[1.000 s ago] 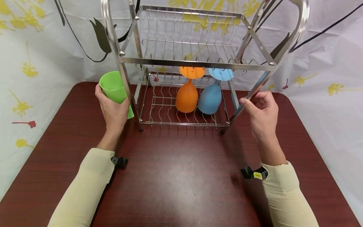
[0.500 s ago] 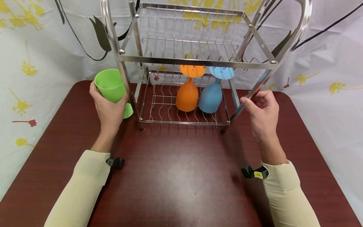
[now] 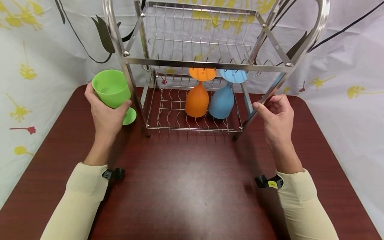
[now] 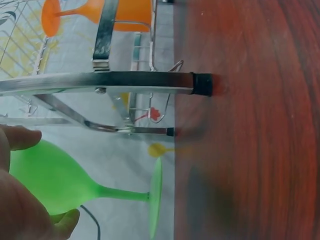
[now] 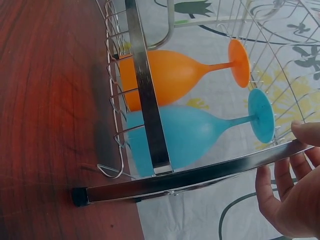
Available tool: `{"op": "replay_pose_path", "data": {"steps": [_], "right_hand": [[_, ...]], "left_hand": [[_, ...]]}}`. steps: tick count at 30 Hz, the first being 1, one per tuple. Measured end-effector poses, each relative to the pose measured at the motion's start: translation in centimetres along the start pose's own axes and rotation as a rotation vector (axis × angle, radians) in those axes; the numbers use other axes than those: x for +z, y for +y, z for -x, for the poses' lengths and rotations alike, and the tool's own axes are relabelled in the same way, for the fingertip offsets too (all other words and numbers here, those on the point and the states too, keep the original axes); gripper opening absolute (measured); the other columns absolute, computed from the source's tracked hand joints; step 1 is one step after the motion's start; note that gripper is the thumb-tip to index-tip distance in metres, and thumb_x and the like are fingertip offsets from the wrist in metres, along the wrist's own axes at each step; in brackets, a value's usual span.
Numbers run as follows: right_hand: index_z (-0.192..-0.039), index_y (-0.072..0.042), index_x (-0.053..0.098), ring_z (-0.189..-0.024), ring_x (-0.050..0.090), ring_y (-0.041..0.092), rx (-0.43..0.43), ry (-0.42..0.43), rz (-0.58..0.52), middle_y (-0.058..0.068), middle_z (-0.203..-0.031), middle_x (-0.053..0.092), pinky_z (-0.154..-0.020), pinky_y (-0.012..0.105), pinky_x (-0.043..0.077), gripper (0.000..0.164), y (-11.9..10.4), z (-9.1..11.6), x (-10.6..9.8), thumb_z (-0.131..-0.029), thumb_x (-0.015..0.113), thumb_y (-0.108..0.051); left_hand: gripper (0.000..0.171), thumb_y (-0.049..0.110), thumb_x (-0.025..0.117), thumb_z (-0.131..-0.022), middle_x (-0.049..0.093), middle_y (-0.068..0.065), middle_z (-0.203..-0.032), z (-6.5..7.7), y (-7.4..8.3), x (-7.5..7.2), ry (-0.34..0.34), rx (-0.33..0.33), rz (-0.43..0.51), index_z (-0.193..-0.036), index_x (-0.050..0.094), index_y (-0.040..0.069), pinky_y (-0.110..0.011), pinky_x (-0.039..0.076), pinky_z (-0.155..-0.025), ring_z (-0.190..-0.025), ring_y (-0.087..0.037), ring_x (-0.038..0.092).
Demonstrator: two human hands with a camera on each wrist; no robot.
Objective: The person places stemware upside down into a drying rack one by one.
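My left hand (image 3: pixel 105 115) grips a green wine goblet (image 3: pixel 112 90) by its bowl, just left of a metal dish rack (image 3: pixel 207 64). The goblet is tilted slightly, mouth up; its round foot (image 4: pixel 156 199) shows close over the table in the left wrist view. My right hand (image 3: pixel 277 120) pinches the rack's right front leg between thumb and fingers. On the rack's lower shelf, an orange goblet (image 3: pixel 197 100) and a blue goblet (image 3: pixel 222 101) stand side by side, upside down with their feet up.
The rack's upper wire tier (image 3: pixel 201 43) sits above the goblets, with hooks along its front. Lower shelf wires (image 3: pixel 171 113) extend left of the orange goblet. A dark red wooden table (image 3: pixel 186 186) lies beneath, with a white patterned sheet (image 3: pixel 354 53) behind and beside it.
My left hand has moved left and slightly toward me with the green goblet, away from the rack's left leg. My right hand stays on the right leg.
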State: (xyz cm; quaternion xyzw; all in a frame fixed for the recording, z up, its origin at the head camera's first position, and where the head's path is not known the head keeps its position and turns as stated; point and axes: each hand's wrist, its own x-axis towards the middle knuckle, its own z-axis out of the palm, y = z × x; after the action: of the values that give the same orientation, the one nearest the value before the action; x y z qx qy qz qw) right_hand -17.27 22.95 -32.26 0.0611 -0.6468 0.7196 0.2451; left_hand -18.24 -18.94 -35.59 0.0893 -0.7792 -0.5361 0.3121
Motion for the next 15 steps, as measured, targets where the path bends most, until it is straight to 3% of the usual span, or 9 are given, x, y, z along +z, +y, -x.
{"op": "replay_pose_path", "data": {"steps": [15], "right_hand": [[-0.083,-0.009,0.059,-0.074,0.058,0.016,-0.002,0.001,0.014,0.006,-0.081,0.065,-0.064,0.022,0.049,0.025,0.1,0.0,0.0,-0.078,0.073,0.011]], "left_hand": [[0.099,0.006,0.086,-0.059,0.049,-0.001,-0.133,-0.4,-0.1,-1.1,-0.079,0.067,0.141,-0.140,0.031,0.018,-0.025,0.035,-0.099,-0.119,-0.012,0.047]]}}
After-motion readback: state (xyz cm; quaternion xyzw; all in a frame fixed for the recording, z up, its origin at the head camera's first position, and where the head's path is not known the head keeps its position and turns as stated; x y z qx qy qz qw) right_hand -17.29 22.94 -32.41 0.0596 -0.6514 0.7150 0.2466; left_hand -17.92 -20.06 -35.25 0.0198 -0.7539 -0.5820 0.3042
